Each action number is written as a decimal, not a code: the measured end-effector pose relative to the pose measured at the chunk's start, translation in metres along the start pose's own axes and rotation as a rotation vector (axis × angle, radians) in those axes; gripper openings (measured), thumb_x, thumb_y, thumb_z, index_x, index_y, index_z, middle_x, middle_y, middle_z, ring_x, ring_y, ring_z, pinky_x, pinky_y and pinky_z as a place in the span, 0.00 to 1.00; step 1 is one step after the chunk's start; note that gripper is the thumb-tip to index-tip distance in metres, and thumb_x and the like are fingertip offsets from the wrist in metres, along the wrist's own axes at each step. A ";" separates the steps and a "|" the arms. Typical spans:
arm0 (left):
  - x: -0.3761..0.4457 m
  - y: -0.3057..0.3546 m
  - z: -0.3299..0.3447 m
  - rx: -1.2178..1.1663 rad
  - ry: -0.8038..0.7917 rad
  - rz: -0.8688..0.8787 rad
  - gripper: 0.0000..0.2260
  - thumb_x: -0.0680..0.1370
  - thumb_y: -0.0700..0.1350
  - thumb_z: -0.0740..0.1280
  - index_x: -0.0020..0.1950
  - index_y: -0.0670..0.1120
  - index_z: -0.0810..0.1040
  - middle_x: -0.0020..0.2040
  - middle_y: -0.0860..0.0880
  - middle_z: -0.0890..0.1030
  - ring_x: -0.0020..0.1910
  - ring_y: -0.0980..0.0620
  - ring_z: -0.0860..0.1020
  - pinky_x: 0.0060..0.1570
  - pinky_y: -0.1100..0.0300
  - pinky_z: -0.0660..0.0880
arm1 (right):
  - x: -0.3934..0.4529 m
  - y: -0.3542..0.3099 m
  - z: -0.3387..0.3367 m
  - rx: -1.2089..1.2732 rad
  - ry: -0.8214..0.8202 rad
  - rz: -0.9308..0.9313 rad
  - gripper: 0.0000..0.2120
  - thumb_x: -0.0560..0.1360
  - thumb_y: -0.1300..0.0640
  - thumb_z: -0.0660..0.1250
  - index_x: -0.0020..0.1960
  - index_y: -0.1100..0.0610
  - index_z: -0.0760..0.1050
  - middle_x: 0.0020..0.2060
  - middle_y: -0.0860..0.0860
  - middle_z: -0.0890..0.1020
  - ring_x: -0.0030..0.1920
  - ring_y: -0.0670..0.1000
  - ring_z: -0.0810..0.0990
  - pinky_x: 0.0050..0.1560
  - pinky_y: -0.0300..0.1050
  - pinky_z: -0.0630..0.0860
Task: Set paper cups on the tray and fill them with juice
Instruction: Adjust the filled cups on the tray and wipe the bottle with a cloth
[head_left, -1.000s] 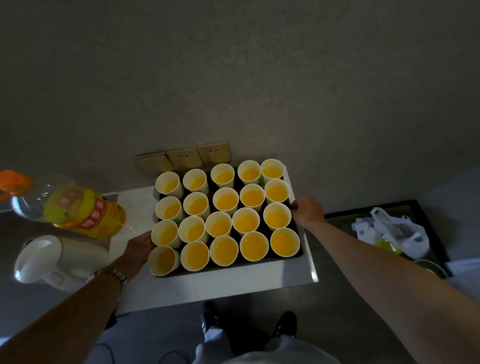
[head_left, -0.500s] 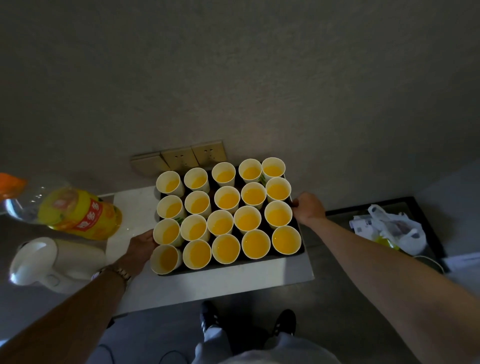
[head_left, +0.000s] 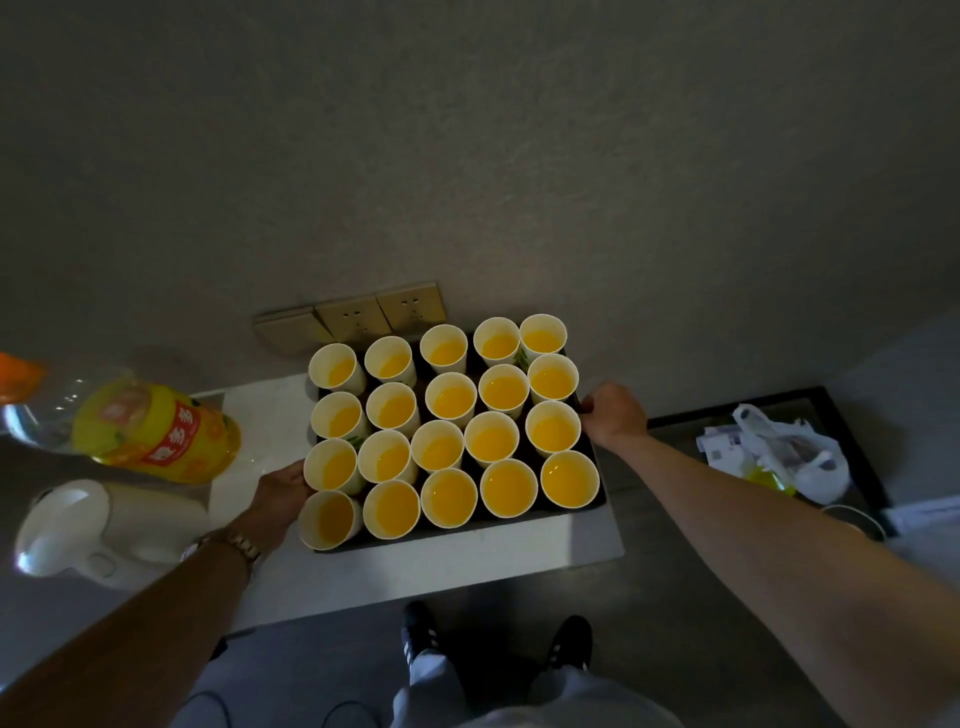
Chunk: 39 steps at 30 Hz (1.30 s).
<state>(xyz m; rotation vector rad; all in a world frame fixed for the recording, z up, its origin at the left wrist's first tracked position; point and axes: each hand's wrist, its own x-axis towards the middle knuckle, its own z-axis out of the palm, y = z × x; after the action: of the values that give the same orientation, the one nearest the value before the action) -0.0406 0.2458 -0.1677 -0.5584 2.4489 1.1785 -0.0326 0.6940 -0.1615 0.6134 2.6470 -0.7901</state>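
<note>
1. A clear plastic juice bottle with a yellow-and-red label (head_left: 150, 434) lay on its side at the far left, above a white electric kettle (head_left: 78, 525).
2. The left hand (head_left: 280, 493) gripped the left edge of the dark rectangular tray (head_left: 598, 470); its fingers were hidden behind the cups.
3. Twenty white paper cups (head_left: 449, 449), all holding orange juice, filled the tray on the white desk (head_left: 467, 558).
4. The right hand (head_left: 613, 418) had its fingers curled on the right edge.
5. Over the past second the tray hardly shifted; filling looked finished, carrying next.

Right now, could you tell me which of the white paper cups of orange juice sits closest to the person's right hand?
The white paper cup at the right end of the third row from the wall: the right hand grips the dark tray edge right beside it.
</note>
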 end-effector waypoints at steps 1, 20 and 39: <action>0.000 0.000 0.000 -0.007 0.001 -0.001 0.17 0.78 0.34 0.72 0.67 0.40 0.80 0.62 0.40 0.81 0.55 0.44 0.78 0.56 0.49 0.76 | 0.000 0.000 0.000 -0.003 -0.001 0.001 0.20 0.78 0.52 0.70 0.29 0.52 0.70 0.32 0.51 0.77 0.39 0.54 0.79 0.41 0.45 0.72; 0.000 0.002 0.007 0.160 -0.013 0.150 0.16 0.79 0.33 0.70 0.66 0.36 0.79 0.62 0.37 0.81 0.58 0.44 0.78 0.57 0.53 0.73 | 0.017 0.015 0.006 -0.013 0.048 0.014 0.19 0.78 0.54 0.71 0.30 0.55 0.72 0.32 0.53 0.79 0.38 0.54 0.81 0.41 0.45 0.74; 0.001 -0.001 0.013 -0.029 0.002 0.030 0.18 0.78 0.37 0.73 0.68 0.42 0.80 0.62 0.41 0.82 0.58 0.42 0.79 0.57 0.48 0.77 | 0.031 0.021 0.008 0.298 -0.238 0.136 0.17 0.80 0.48 0.68 0.52 0.63 0.80 0.48 0.58 0.84 0.50 0.56 0.82 0.53 0.53 0.79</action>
<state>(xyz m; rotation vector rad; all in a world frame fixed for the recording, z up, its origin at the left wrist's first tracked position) -0.0396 0.2556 -0.1764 -0.5327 2.4541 1.2272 -0.0474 0.7148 -0.1901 0.7151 2.2662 -1.1490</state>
